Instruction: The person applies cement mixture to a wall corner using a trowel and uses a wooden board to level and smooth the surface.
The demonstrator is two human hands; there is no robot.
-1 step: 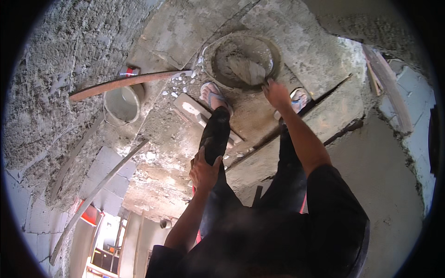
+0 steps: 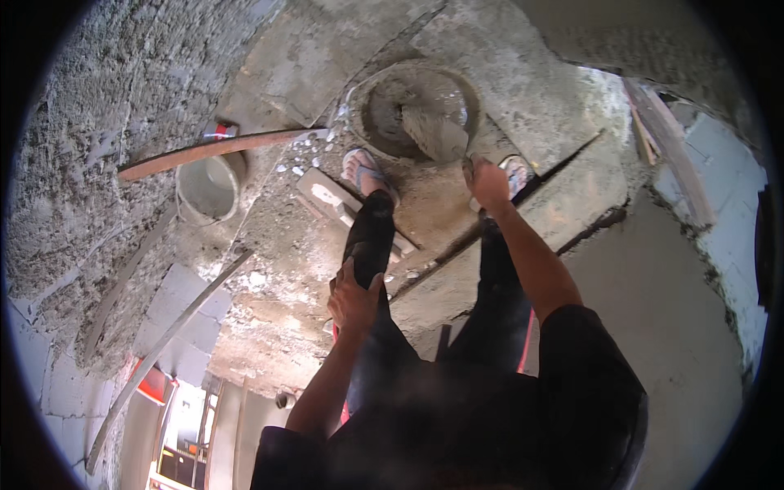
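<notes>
1. The concrete floor (image 2: 523, 61) spreads around and ahead of the right grip (image 2: 492, 185); the whole view has shifted slightly since the earlier frame, with most things sitting a touch farther left.
2. A round basin (image 2: 474, 102) stands just ahead and to the left of the right grip, holding wet grey mix (image 2: 392, 86); how deep it goes cannot be told.
3. A curved wooden strip (image 2: 188, 155), well left of the right grip, crosses in front of part of a bucket's mouth.
4. That bucket (image 2: 214, 192), ahead and to the left of the left grip (image 2: 354, 300), shows a grey inside; its contents are unclear.
5. The trowel (image 2: 433, 135) runs from the right grip into the basin, blade over the mix and near rim; it and the hand have drawn slightly back toward the person.
6. The right grip is closed around the trowel's handle.
7. The left grip rests on the left leg (image 2: 371, 237) as before, thumb apart from the fingers.
8. White chips (image 2: 296, 170) lie ahead of the left grip, between bucket and basin.
</notes>
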